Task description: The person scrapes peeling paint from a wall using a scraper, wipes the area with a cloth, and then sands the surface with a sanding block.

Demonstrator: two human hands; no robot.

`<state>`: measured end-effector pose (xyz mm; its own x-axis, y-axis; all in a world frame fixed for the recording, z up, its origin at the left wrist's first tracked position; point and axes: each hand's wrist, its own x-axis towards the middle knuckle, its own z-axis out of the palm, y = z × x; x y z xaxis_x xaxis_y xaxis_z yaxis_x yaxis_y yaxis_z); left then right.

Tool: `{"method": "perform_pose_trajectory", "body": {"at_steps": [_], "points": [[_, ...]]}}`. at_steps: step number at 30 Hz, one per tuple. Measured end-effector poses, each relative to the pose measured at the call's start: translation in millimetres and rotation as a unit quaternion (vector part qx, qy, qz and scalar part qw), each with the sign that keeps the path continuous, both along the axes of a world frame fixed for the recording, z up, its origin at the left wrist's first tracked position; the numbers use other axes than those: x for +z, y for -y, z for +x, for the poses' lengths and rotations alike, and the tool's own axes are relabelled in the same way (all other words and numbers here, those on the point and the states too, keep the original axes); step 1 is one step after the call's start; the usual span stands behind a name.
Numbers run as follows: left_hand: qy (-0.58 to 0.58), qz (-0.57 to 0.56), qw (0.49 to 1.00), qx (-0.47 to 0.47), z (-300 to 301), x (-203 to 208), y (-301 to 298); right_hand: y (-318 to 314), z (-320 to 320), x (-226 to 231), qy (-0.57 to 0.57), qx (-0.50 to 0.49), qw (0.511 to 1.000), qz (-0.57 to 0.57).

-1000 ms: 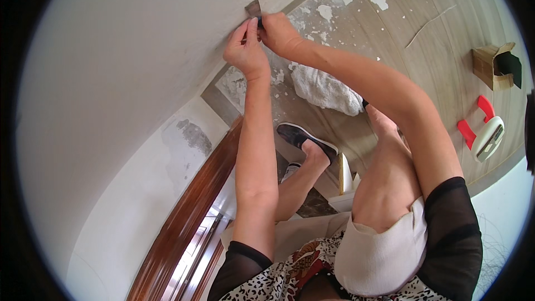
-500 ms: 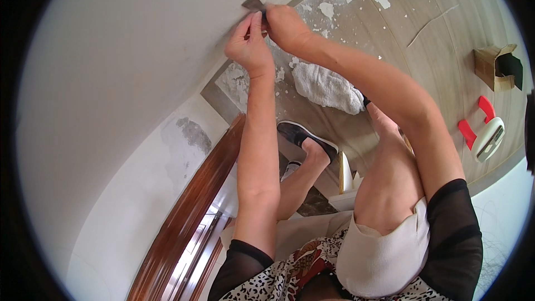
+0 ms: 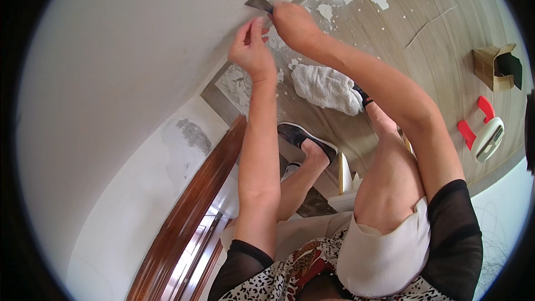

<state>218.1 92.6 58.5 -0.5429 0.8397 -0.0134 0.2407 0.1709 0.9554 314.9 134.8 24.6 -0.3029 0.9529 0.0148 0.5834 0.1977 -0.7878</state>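
Observation:
My right hand [image 3: 295, 25] is closed around the handle of a putty knife [image 3: 259, 4]. Its flat metal blade points left, close to the white wall [image 3: 139, 39]. Most of the handle is hidden in my fist. Just below the blade, my left hand [image 3: 252, 50] is raised in front of the wall, apart from the knife. Its fingers are bent and drawn together at the tips in a pinch. Whether anything small sits between them cannot be made out.
White flakes [image 3: 379, 1] litter the wood-look floor [image 3: 423, 61] along the wall. A white cloth [image 3: 326, 88] lies by my foot. To the right are an open cardboard box [image 3: 489, 67] and a white device with red legs [image 3: 487, 139]. A brown wooden frame [image 3: 195, 200] stands lower left.
The putty knife and my right hand have shifted slightly right, away from my left fingers. A gap now shows between my two hands. My left hand has dropped slightly.

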Motion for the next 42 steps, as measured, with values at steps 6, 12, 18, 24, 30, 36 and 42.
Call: {"method": "perform_pose_trajectory", "body": {"at_steps": [6, 12, 18, 24, 30, 36, 42], "points": [[0.028, 0.0, 1.0, 0.008, 7, 3, -3, -4, 6, -3, 0.019, 0.016, 0.999, 0.02], [0.03, -0.01, 0.999, 0.009, -2, -1, 0, -7, 0, 10, 0.033, 0.025, 0.999, -0.003], [0.021, -0.025, 0.999, 0.021, 0, -1, 0, -7, 7, 1, 0.068, 0.026, 0.997, -0.001], [0.055, -0.047, 0.996, 0.049, -2, 5, -5, -8, 14, 6, 0.118, 0.066, 0.991, 0.002], [0.091, -0.015, 0.99, 0.108, -6, 0, 9, 2, -3, 28, 0.056, 0.068, 0.995, 0.053], [-0.012, -0.075, 0.993, 0.094, -3, -42, 50, 19, 11, -39, 0.038, -0.027, 0.994, -0.095], [-0.042, -0.064, 0.996, 0.033, 6, -61, 45, 13, 9, -43, 0.052, -0.034, 0.987, -0.148]]}}
